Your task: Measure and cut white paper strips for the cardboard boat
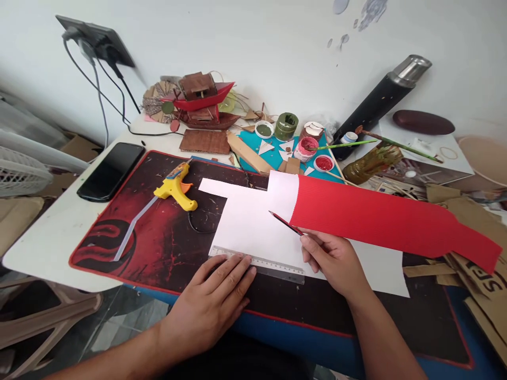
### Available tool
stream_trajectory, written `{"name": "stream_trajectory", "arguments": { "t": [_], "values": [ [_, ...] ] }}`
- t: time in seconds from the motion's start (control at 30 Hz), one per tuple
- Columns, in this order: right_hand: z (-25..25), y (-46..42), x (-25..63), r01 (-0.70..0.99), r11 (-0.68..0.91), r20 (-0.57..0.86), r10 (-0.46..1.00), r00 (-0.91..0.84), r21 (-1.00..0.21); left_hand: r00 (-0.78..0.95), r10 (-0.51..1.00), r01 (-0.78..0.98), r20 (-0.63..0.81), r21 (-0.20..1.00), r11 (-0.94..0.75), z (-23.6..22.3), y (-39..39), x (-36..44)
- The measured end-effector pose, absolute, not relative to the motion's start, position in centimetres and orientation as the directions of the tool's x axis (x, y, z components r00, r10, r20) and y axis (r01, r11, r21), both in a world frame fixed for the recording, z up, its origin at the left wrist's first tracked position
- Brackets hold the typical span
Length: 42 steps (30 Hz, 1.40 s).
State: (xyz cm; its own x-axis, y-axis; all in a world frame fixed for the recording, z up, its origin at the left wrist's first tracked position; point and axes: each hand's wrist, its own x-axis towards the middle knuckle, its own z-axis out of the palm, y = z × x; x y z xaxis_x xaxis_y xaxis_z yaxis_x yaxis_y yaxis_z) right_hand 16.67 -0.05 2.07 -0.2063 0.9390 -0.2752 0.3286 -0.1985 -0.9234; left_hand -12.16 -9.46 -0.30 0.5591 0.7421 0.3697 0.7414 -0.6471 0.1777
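A clear ruler [277, 269] lies along the near edge of a white sheet of paper [247, 224], which has a narrow strip jutting out at its upper left. My left hand [217, 295] rests on the ruler, fingers stretched out flat and pressing its left half. Over the sheet, my right hand [332, 261] grips a dark pencil [283, 220], its tip pointing up and left, above the paper. Red ribbed paper [368, 216] stretches across the right of the white sheet and covers part of it.
On the dark desk mat [154, 248] lies a yellow glue gun [176, 191] with a clear glue stick. A phone [112, 171] is at left. Behind are model boats [204, 97], paint jars [285, 126] and a leaning black flask [376, 103]. Cardboard [483, 279] sits at right.
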Motion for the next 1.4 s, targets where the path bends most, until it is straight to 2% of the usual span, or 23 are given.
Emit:
{"name": "stream_trajectory", "arguments": {
  "t": [0.97, 1.4],
  "values": [
    [2.40, -0.42, 16.28, 0.350, -0.204, -0.257, 0.960, -0.111, -0.914, 0.539, 0.761, 0.760, 0.361, 0.182, -0.624, -0.42, -10.44, -12.34],
    [2.13, -0.50, 16.68, 0.381, -0.178, -0.242, 0.962, -0.126, -0.907, 0.526, 0.763, 0.762, 0.376, 0.190, -0.619, -0.51, -10.52, -12.23]
  ]
}}
